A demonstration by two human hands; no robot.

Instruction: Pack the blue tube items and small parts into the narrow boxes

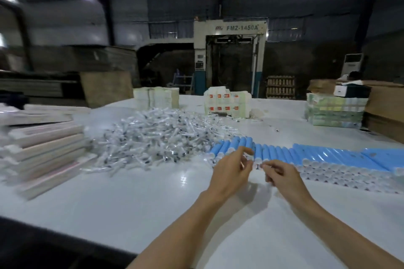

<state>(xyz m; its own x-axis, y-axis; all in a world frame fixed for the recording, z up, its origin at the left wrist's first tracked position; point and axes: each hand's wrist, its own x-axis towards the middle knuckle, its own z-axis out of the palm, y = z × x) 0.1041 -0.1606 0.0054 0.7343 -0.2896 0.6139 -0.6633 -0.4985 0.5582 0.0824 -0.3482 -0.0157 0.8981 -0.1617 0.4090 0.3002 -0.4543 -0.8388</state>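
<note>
Left hand [234, 169] and right hand [283, 176] meet at the tubes [306, 155], one o'clock on the surface [153, 203]. Each grip is curled, its contents blurred; I can't tell. A nudge could roll the row loose.

Factory floor w/ big FMZ-1450A machine [229, 61] & cardboard stacks [384, 107].

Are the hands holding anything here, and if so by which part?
Cannot be told. The left hand and right hand curl their fingertips at the cap ends of the blue tubes, but blur hides any actual pinch.
</note>
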